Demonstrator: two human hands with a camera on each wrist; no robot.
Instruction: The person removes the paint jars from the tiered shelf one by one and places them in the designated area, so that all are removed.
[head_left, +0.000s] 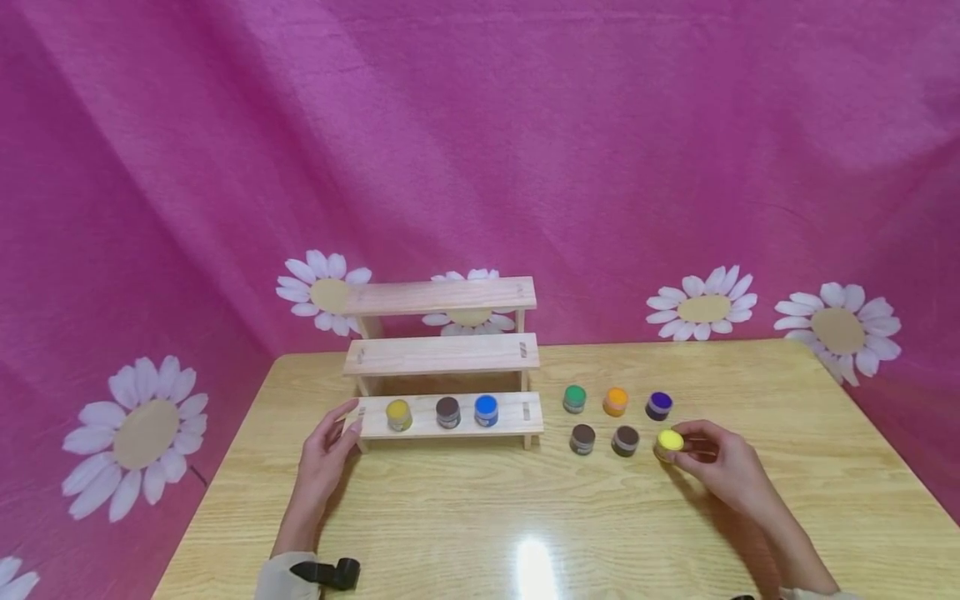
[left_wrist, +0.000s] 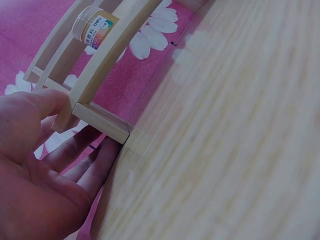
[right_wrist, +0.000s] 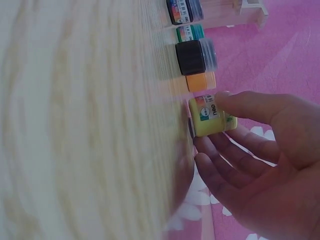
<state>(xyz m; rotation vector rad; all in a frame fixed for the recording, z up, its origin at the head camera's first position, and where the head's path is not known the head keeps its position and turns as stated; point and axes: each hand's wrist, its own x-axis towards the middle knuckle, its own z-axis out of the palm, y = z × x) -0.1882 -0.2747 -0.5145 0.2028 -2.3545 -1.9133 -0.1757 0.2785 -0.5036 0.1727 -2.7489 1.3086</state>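
A small yellow paint jar (head_left: 668,446) stands at the right end of the front row of jars on the table. My right hand (head_left: 726,468) pinches it between thumb and fingers; its label faces the right wrist camera, where the jar (right_wrist: 210,116) sits under the thumb. On the left, my left hand (head_left: 326,454) holds the left end of a three-step wooden rack (head_left: 442,357), thumb (left_wrist: 52,102) at the board's end and fingers by the leg. The rack's lowest step carries a dark yellow jar (head_left: 399,415), a dark brown jar (head_left: 447,412) and a blue jar (head_left: 486,410).
Beside the rack, a green jar (head_left: 574,398), an orange jar (head_left: 616,402) and a purple jar (head_left: 659,406) form the back row. Two dark jars, one nearer the rack (head_left: 582,439), the other beside it (head_left: 625,441), stand in front. A pink flowered cloth (head_left: 600,167) hangs behind the table (head_left: 450,517).
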